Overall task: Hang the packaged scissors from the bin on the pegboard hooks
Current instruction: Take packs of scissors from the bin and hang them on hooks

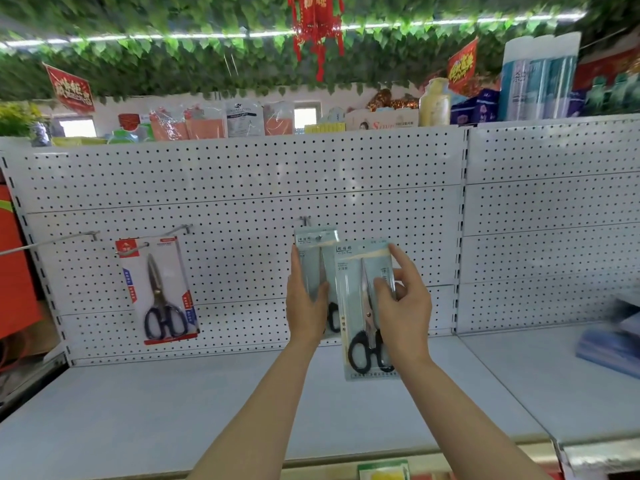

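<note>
Both hands are raised in front of the pegboard, and each has a pack. Your left hand wraps thumb and fingers round the lower half of the rear grey pack, whose top hole sits at the middle hook; I judge you are steadying it there while it seats. Your right hand pinches the front grey pack by its right edge, forefinger lifted to the top corner, probably to aim its hole at the same hook next. Left of these, a red-carded pack already hangs from its own hook, and the far-left hook is bare. Below runs the white shelf. No bin shows here, so I cannot tell what remains in it.
</note>
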